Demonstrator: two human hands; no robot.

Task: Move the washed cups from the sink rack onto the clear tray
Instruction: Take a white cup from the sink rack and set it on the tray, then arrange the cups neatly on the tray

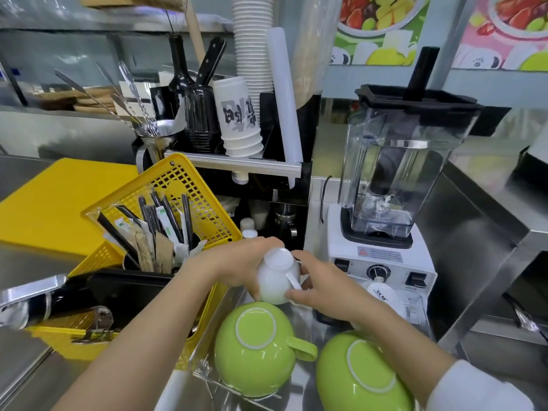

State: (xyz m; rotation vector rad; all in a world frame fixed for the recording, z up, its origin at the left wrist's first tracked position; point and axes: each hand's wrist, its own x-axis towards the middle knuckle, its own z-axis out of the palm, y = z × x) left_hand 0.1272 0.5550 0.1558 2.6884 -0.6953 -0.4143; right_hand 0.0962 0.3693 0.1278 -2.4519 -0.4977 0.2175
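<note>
A small white cup (274, 277) is held upside down over the far part of the clear tray (204, 373). My left hand (237, 266) wraps its far side and my right hand (314, 287) pinches its handle and rim. Two green cups stand upside down on the tray: one (255, 348) with its handle pointing right, the other (358, 375) partly under my right forearm. Another white cup (382, 293) with dark lettering rests behind my right hand, in front of the blender.
A yellow basket (184, 185) with straws and utensils sits to the left. A blender (385, 203) on a white base stands right behind the tray. A black cup dispenser (237, 137) with paper cups rises at the back. A faucet handle (32, 289) juts in from the left.
</note>
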